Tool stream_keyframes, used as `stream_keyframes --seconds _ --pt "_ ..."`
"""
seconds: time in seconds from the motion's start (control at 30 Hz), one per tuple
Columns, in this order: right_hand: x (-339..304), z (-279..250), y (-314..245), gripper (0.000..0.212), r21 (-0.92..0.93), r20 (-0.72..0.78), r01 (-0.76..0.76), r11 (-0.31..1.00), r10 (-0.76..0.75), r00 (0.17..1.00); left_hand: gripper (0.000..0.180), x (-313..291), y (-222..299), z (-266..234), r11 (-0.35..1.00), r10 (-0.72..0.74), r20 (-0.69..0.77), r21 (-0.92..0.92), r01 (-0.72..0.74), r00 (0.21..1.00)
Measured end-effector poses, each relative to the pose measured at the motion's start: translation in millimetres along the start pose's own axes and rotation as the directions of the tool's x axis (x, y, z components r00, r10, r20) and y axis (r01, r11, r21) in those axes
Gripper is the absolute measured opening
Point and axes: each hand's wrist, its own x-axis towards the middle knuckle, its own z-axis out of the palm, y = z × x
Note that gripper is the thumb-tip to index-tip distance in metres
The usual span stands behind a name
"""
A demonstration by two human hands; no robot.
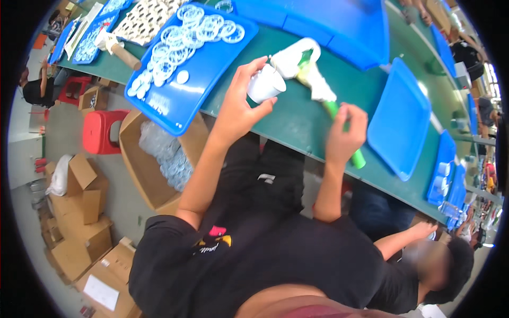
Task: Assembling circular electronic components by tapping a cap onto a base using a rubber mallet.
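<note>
one long green worktop (297,124) runs slantwise across the view, and blue trays sit along it. the biggest tray (339,26) lies at the top, upturned or stacked, i cannot tell which. a second tray (207,69) to the left hangs partly over the worktop's edge and carries a heap of clear plastic rings (185,37). a third, bare tray (397,119) lies to the right of the hands. below the ring tray a cardboard box (143,169) stands on the floor with bagged clear rings in it, beside a red stool (101,130). more boxes (79,212) are stacked at lower left.

the left hand (238,106) is raised over the worktop's near edge and holds a white cup (266,85); its fingers (254,66) curl round the cup's side with the thumb under it, so they are pinching the cup. the cup is small, plain white and tilted, its open mouth turned toward the right.

the right hand (347,130) is closed round a green stick (350,143), fingers wrapped and pressed together on it. the stick is bright green and slim; its lower end pokes out below the fist near the worktop's edge, and its upper end runs into a white wad (318,85) of cloth or paper, just right of the cup. a white rounded piece (294,55) with a green spot lies touching that wad.
</note>
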Motion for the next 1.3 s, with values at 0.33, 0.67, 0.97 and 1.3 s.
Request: stream_keyframes --seconds 0.33,0.67,0.97,1.3 --pt "-25.2 30.7 -49.0 0.026 0.422 0.544 -0.484 0.767 0.214 0.812 0.07 -28.5 -33.9 14.3 0.997 0.019 0.083 0.067 -0.025 0.996" --pt "-11.3 73.7 -64.9 0.028 0.548 0.65 -0.531 0.646 0.071 0.756 0.1 -36.7 -34.5 16.0 0.992 -0.054 -0.004 0.117 0.054 0.999" --pt "12.7 89.2 -67.1 0.022 0.498 0.682 -0.541 0.677 0.08 0.727 0.106 -36.0 -30.6 6.3 0.991 -0.029 0.068 0.131 0.02 0.997" --pt "47.4 99.5 -69.5 0.035 0.237 0.7 -0.373 0.897 0.109 0.706 0.069 -31.3 -37.2 8.8 0.985 0.085 0.117 0.139 -0.101 0.989"
